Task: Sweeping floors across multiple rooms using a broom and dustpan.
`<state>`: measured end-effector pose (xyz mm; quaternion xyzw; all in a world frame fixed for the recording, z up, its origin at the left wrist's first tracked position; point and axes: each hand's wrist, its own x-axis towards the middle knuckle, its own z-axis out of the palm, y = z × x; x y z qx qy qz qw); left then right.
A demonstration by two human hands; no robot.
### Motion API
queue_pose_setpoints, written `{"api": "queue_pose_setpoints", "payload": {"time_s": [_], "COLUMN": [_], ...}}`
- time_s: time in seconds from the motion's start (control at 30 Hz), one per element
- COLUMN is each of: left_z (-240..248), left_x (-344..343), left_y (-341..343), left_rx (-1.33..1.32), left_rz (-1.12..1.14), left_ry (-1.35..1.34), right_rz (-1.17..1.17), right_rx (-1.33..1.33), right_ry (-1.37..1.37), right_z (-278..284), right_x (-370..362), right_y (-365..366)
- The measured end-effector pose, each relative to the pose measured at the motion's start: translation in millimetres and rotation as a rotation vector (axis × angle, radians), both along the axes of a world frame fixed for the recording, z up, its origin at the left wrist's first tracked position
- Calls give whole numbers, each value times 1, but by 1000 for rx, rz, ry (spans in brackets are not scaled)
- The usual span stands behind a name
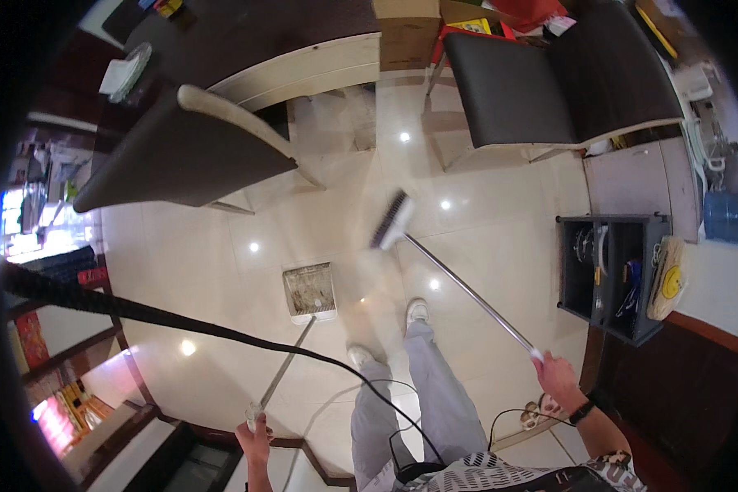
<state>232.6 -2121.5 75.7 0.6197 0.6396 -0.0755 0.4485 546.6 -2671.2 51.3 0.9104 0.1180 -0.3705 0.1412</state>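
My right hand [558, 382] is closed round the end of a long metal handle. That handle belongs to a broom [396, 221] with a white head and dark bristles, reaching out over the tiled floor ahead of my feet; the head is slightly blurred. Down at the left, my left hand [254, 435] grips the upper end of a long-handled dustpan [310, 287]. The pan rests on the tiles with its handle slanting back toward me, its inside smudged with grey dirt. A gap of bare tile separates the broom head from the pan.
One dark chair [189, 156] stands at the left by a dark table [295, 33], another dark chair [541, 90] at the far right. A grey open cabinet [611, 275] stands right. Slippers [539, 412] lie near my right arm. A black cable [221, 330] crosses the view.
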Motion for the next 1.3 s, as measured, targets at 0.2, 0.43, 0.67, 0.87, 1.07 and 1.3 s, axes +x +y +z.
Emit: {"api": "queue_pose_setpoints", "payload": {"time_s": [0.2, 0.43, 0.67, 0.87, 1.07, 1.3], "left_z": [2, 8, 6, 7, -1, 7], "left_x": [-8, 7, -25, 7, 5, 26], "left_y": [7, 34, 69, 71, 71, 51], "left_rx": [-86, 8, -55, -120, -133, -114], "left_rz": [-31, -208, -189, -295, -292, -285], "left_ry": [-143, -77, -22, -84, -67, 86], "right_rz": [132, -103, 204, -58, -107, -357], "right_rx": [209, 476, 394, 171, -58, -98], "right_ry": [-133, -66, -2, 76, 164, 182], "right_z": [-53, -214, -263, -137, -44, 13], "right_x": [102, 174, 139, 60, -50, -114], "right_y": [226, 445, 459, 252, 92, -29]}}
